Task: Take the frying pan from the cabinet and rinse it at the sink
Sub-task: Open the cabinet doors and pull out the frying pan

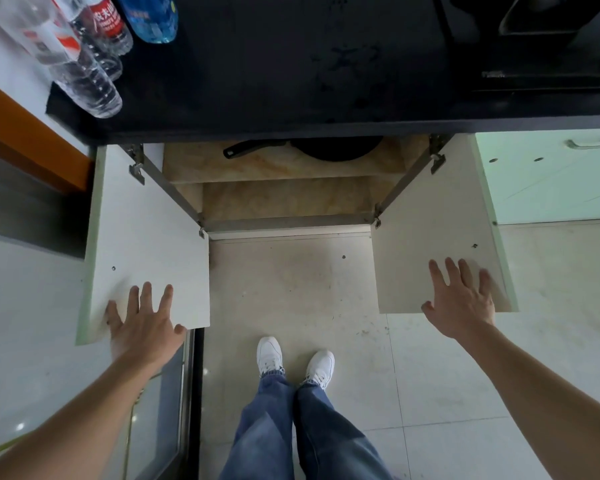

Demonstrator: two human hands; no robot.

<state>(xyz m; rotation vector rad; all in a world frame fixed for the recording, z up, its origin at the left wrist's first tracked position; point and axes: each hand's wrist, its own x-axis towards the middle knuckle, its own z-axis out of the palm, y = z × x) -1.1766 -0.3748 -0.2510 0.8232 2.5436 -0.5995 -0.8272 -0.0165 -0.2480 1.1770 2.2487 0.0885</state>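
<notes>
A black frying pan lies on the marbled shelf inside the open cabinet, its handle pointing left; the counter edge hides most of the pan. Both cabinet doors stand swung wide. My left hand lies with spread fingers against the near edge of the left door. My right hand is spread the same way over the lower edge of the right door. Neither hand holds anything. A dark sink basin shows at the top right of the black counter.
Several plastic water bottles lie at the counter's left end. A pale green cabinet door with a metal handle is to the right. My feet in white shoes stand on the tiled floor before the cabinet. A glass panel sits lower left.
</notes>
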